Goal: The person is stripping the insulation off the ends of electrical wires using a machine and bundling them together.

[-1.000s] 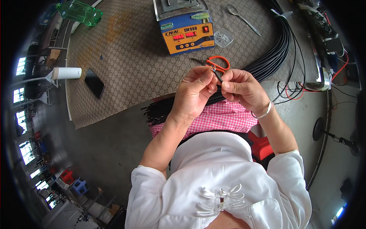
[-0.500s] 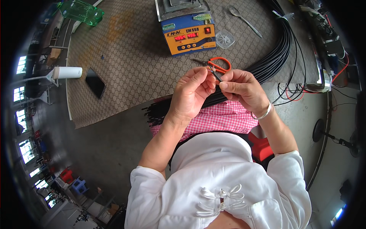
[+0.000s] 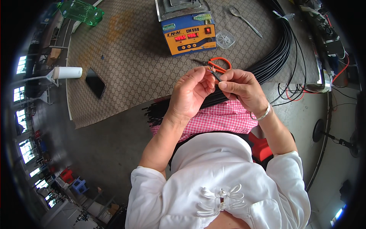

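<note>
My right hand [image 3: 241, 87] grips a short end of black cable [image 3: 216, 76] between thumb and fingers. Thin wires fan out of the cable's tip, and my left hand [image 3: 192, 89] pinches at them with its thumb and forefinger. The wires are too small to count. Just beyond my fingertips lie scissors [image 3: 222, 65] with orange handles, resting on the table. A thick bundle of black cables [image 3: 272, 57] runs from the far right of the table, under my hands and across my lap, where cut ends [image 3: 154, 112] stick out to the left.
A blue and orange solder pot [image 3: 190, 40] with a lit display stands at the back, beside a small clear dish [image 3: 225, 39]. A metal spoon [image 3: 246, 22] lies to its right. At left are a phone [image 3: 95, 83], a white cup [image 3: 68, 72] and a green bottle [image 3: 82, 12].
My left fingers have shifted slightly at the cable tip, and the thin wires now show more spread apart. The right hand stays almost still, holding the cable.
</note>
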Demonstrator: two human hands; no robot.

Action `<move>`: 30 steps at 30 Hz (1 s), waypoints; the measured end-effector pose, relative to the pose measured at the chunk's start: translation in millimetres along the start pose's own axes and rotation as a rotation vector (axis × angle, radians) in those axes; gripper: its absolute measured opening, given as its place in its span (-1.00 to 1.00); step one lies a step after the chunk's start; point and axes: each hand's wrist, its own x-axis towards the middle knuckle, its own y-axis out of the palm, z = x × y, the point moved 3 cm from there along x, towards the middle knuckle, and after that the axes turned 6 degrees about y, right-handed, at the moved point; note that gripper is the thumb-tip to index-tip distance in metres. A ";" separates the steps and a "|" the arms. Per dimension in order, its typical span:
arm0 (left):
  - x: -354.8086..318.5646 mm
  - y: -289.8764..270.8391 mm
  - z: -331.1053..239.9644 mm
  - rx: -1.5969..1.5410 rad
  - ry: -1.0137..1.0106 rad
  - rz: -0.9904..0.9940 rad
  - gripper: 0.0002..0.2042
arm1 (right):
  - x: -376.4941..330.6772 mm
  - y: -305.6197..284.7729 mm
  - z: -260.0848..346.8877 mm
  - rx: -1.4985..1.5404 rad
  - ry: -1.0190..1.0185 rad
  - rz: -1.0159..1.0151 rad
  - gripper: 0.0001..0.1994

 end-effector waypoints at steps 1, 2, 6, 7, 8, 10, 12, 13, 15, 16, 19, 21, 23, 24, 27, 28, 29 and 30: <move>0.3 -0.4 -1.1 0.012 -0.011 0.005 -0.77 | -0.4 -0.2 0.9 -0.059 -0.015 -0.013 -0.89; 1.2 -1.3 -3.3 0.024 -0.022 0.010 -0.77 | -0.8 -0.5 1.8 -0.118 -0.029 -0.027 -0.89; 3.4 -3.5 -13.1 0.088 -0.104 0.052 -0.78 | -2.2 -0.6 3.6 -0.199 -0.063 0.011 -0.90; 3.7 -3.0 -14.8 0.090 -0.124 0.053 -0.78 | -2.4 0.1 4.6 -0.184 -0.069 0.022 -0.90; 3.7 -2.4 -16.3 0.092 -0.145 0.054 -0.78 | -2.5 0.5 4.9 -0.169 -0.076 0.034 -0.91; 3.2 -3.1 -16.9 0.082 -0.175 0.069 -0.78 | -1.6 -1.2 2.7 -0.172 -0.092 0.053 -0.91; 2.6 -5.0 -15.8 0.058 -0.194 0.100 -0.78 | -1.5 -0.5 2.6 -0.180 -0.110 0.062 -0.92; 2.7 -6.5 -14.6 0.040 -0.210 0.103 -0.78 | -1.4 0.5 2.6 -0.186 -0.118 0.062 -0.92; 2.5 -8.4 -12.5 0.003 -0.241 0.110 -0.78 | -1.3 0.4 2.2 -0.185 -0.120 0.057 -0.93; 2.7 -8.2 -12.3 0.001 -0.226 0.077 -0.79 | -1.3 -1.0 1.7 -0.180 -0.116 0.049 -0.93; 0.8 -4.3 -12.9 0.024 -0.180 0.009 -0.80 | -0.6 -4.9 -0.1 -0.221 -0.158 0.005 -0.94; -0.1 -1.9 -15.2 0.073 -0.143 0.009 -0.81 | -1.2 -4.6 1.5 -0.253 -0.204 -0.026 -0.94; -0.5 -0.8 -18.3 0.138 -0.127 0.020 -0.81 | -2.4 -0.6 4.0 -0.269 -0.248 -0.051 -0.93; -0.6 -0.1 -19.9 0.170 -0.119 0.026 -0.82 | -2.6 -0.4 4.3 -0.299 -0.251 -0.068 -0.93; -0.8 3.0 -23.2 0.214 -0.101 0.003 -0.83 | -3.2 -0.6 4.7 -0.378 -0.264 -0.117 -0.92; -1.1 3.4 -23.8 0.222 -0.092 -0.011 -0.84 | -3.0 0.0 5.4 -0.398 -0.270 -0.127 -0.92; -1.8 3.9 -24.1 0.231 -0.084 -0.024 -0.84 | -2.8 0.5 6.0 -0.418 -0.276 -0.137 -0.92; -2.6 4.6 -24.3 0.240 -0.076 -0.038 -0.85 | -2.4 0.2 5.7 -0.406 -0.282 -0.146 -0.91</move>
